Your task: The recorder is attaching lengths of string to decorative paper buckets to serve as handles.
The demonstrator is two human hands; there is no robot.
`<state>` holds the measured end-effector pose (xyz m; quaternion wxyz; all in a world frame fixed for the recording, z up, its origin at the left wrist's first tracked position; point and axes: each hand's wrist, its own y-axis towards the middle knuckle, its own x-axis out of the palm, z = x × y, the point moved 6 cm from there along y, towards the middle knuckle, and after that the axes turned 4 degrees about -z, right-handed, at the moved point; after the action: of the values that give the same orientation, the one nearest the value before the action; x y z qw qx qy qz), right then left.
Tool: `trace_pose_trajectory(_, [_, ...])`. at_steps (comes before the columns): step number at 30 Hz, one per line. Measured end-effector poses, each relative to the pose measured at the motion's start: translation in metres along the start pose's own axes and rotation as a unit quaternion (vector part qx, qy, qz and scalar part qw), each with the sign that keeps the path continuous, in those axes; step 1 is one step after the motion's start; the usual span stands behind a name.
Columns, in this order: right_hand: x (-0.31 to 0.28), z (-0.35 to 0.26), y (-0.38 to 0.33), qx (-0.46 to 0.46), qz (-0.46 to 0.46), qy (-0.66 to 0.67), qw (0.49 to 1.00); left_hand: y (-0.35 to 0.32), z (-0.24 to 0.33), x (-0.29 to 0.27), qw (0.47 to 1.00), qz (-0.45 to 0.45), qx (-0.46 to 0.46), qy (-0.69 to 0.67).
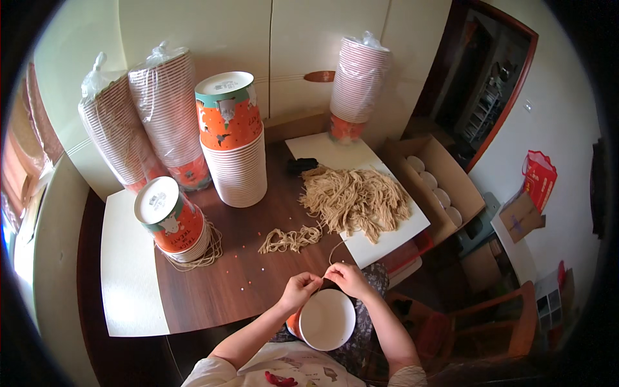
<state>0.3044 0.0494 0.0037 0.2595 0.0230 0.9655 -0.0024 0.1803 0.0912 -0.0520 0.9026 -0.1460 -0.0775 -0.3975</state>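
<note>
An orange paper bucket (327,320) with a white inside rests in my lap, its open mouth facing up. Over its far rim, my left hand (301,290) and my right hand (348,279) pinch a thin tan cord (331,254) with their fingertips close together. A loop of that cord rises above the right hand toward the table edge. My fingers hide how the cord meets the bucket. Beyond the hands, a small bundle of tan cords (290,239) lies on the brown tabletop, beside a large heap of cords (354,197) spread onto the white board.
A short stack of upturned buckets (174,219), cords round its base, stands on the left. Behind it rise a taller stack (233,168) and bagged stacks (164,109); another bagged stack (360,84) stands far right. A cardboard box (451,164) and a wooden chair (490,316) are at right.
</note>
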Motion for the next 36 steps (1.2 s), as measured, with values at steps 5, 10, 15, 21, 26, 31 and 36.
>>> trace_pose_trajectory(5, [-0.001,-0.019,0.0,-0.033,-0.017,0.052,0.998,-0.002,0.025,-0.001,0.996,0.025,0.081,0.024])
trace_pose_trajectory(10, [-0.005,-0.026,0.002,-0.075,-0.004,0.055,0.996,-0.001,0.038,-0.004,0.976,0.023,0.122,0.179])
trace_pose_trajectory(15, [-0.006,-0.039,0.005,-0.087,-0.008,0.004,0.996,-0.004,0.059,0.0,0.952,0.028,0.19,0.24])
trace_pose_trajectory(21, [-0.005,-0.043,0.005,-0.091,0.025,-0.017,0.995,-0.006,0.069,0.001,0.926,0.016,0.198,0.322])
trace_pose_trajectory(26, [0.001,-0.042,0.003,-0.1,0.063,-0.003,0.993,-0.009,0.056,-0.004,0.944,0.016,0.131,0.302])
trace_pose_trajectory(31, [-0.019,-0.054,-0.001,-0.095,0.127,0.037,0.987,-0.02,0.039,-0.004,0.935,0.023,0.138,0.327])
trace_pose_trajectory(36, [-0.033,-0.073,-0.012,-0.107,0.159,0.029,0.981,-0.031,0.035,0.001,0.888,0.045,0.207,0.407])
